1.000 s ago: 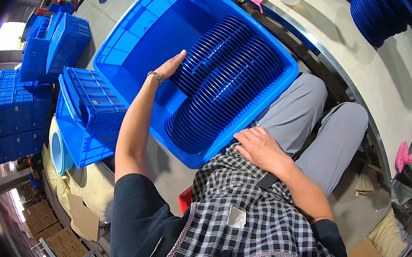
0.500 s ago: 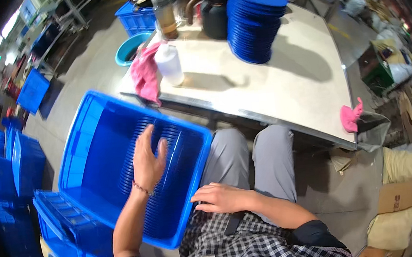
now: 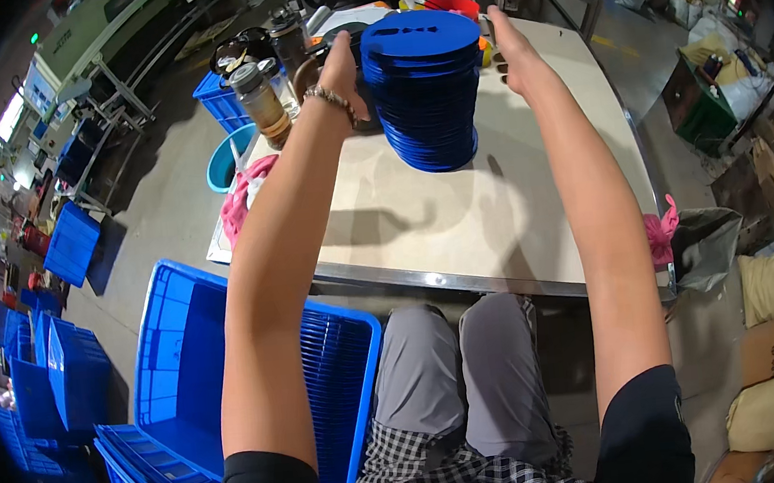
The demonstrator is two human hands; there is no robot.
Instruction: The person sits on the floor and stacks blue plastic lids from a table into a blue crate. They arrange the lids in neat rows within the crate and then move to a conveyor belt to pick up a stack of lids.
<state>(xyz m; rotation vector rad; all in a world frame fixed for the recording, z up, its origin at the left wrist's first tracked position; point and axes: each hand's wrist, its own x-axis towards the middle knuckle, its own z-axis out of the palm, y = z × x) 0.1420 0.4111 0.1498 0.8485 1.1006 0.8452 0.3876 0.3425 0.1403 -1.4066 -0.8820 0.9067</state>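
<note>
A tall stack of round blue discs point(image 3: 424, 98) stands on the pale table point(image 3: 378, 242). Both my arms stretch forward over the table, one on each side of the stack. At its upper left is my left hand point(image 3: 345, 76), fingers extended and a beaded bracelet on the wrist. On the other side my right hand point(image 3: 515, 54) is held with fingers straight and apart, a visible gap between it and the discs. Neither hand holds anything. By my left leg, a blue crate point(image 3: 374, 373) contains rows of similar blue discs, partly hidden by my left forearm.
Behind the stack are a red bowl point(image 3: 453, 6) and a dark jug point(image 3: 364, 104). Jars point(image 3: 260, 105) and a pink cloth point(image 3: 239, 204) lie along the left edge; another pink cloth point(image 3: 661, 232) hangs at the right corner. More blue crates point(image 3: 77, 364) stand on the floor at left.
My left hand has left the crate and my right hand has left its rim. Both have reached forward to either side of the disc stack, and the view has shifted.
</note>
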